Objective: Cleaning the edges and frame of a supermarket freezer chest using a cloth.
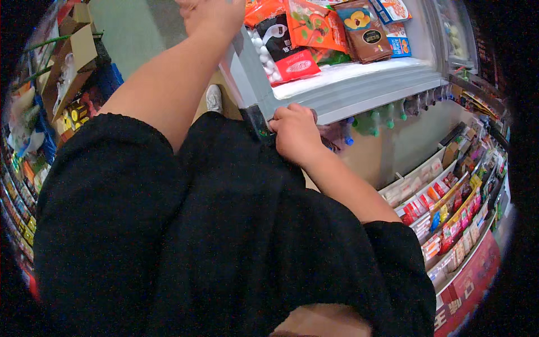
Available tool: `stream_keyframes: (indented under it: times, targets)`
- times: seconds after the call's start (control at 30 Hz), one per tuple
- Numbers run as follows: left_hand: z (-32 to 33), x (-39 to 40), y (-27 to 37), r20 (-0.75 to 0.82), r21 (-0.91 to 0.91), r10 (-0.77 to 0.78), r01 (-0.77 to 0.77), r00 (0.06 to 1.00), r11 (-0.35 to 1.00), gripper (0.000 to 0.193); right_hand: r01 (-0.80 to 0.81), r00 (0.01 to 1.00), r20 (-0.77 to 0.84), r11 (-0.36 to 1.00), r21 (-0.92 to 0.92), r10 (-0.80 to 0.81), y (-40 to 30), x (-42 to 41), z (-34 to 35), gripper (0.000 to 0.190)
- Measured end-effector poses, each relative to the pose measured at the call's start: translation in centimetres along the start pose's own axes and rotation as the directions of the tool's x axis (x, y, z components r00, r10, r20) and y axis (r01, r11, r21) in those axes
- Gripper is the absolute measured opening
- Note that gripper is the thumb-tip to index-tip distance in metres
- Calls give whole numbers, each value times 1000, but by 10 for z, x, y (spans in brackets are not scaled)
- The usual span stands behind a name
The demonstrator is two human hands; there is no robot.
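Observation:
A chest freezer with a grey frame (362, 90) stands open-topped before me, frost along its inner edge. Inside lie an orange food bag (316, 25), a black and red bag with white balls (286, 50), a brown pouch (364, 31) and blue and white packs (398, 40). My right hand (297, 132) rests with curled fingers on the near corner of the frame; whether it grips the edge is unclear. My left hand (212, 14) is at the top edge of the picture, beside the freezer's left side, partly cut off, its fingers blurred.
Plastic bottles (374, 122) with coloured caps line the freezer's near side. Shelves of small packaged goods (446, 210) curve along the right. At the left are an open cardboard box (82, 46), blue crates (116, 76) and more packaged goods. My white shoe (214, 99) stands on the floor.

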State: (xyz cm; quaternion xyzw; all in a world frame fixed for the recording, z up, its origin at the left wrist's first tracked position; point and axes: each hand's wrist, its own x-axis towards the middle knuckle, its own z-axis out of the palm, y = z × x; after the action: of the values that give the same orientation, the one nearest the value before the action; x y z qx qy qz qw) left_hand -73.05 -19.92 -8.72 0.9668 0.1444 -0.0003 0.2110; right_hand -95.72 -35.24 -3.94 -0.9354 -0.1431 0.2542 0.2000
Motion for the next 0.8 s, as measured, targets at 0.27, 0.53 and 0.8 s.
stream_keyframes:
  times: [0.27, 0.53, 0.8]
  targets:
    - [0, 2, -5, -36, 55, 50, -48, 998, 997, 108, -23, 991, 130, 994, 103, 10, 17, 9, -3, 18]
    - [-1, 1, -3, 3, -18, 52, -52, 999, 998, 106, -52, 997, 57, 998, 35, 50, 10, 5, -2, 21]
    - [1, -1, -3, -27, 10, 63, -63, 998, 998, 106, -28, 989, 144, 998, 65, 18, 13, 11, -10, 24]
